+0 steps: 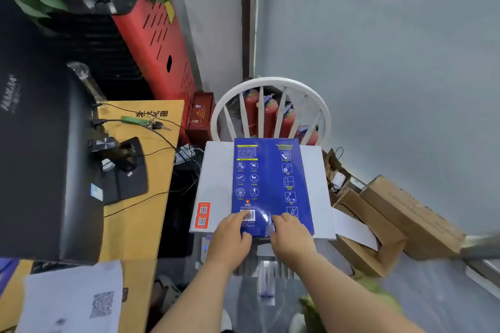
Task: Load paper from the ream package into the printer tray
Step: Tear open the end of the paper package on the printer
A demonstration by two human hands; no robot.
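Both hands rest on the near end of the ream package, the left hand just beside the right hand, and the package lies on the printer. Beyond the hands stands a chair. Left of the left hand is the counter; right of the right hand lie cardboard boxes.

We see the ream package wrapped in glossy blue plastic film that catches glare, lying on the printer's smooth matt white plastic lid. The cartons look like rough brown cardboard; the worktop looks smooth yellowish wood.
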